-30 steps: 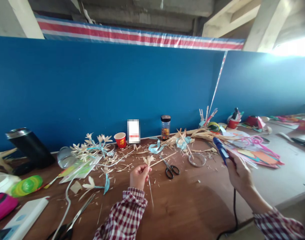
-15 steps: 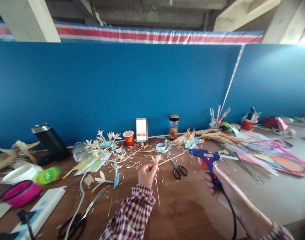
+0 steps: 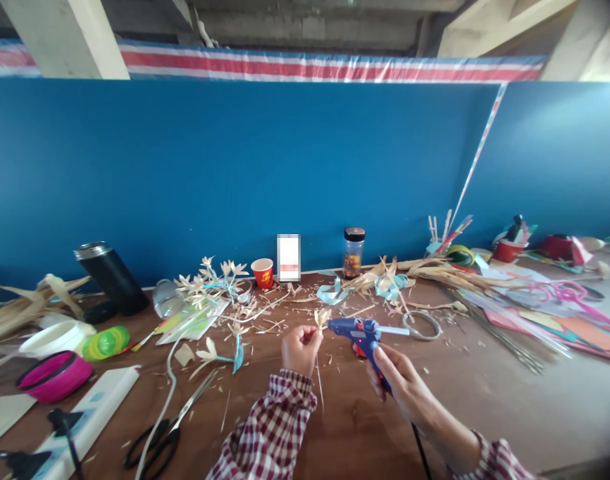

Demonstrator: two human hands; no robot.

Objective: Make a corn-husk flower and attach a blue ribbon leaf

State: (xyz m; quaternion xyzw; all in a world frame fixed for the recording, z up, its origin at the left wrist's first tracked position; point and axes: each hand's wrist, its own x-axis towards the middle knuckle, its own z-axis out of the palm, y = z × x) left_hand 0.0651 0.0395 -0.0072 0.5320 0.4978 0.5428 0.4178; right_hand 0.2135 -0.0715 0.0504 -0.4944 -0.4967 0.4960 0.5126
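My left hand (image 3: 301,348) pinches a small pale flower (image 3: 323,317) that looks made of dried husk, and a thin stem hangs below the fingers. In my right hand (image 3: 392,373) is a blue hot glue gun (image 3: 357,328), gripped by its handle with a finger near the orange trigger. The nozzle points left and is at the flower's petals; whether it touches them I cannot tell. A clear glue stick (image 3: 393,331) sticks out of the gun's back. A red light glows on its body.
Finished-looking husk flowers (image 3: 212,280) lie at the left, near black-handled scissors (image 3: 172,427) and a white power strip (image 3: 85,427). A red paper cup (image 3: 263,273) and a lidded jar (image 3: 353,253) stand by the blue partition. Coloured sheets and wires (image 3: 515,347) lie at the right.
My right hand has brought the glue gun left, up to the flower in my left hand. The gun now covers the small scissors behind it. The view has shifted slightly.
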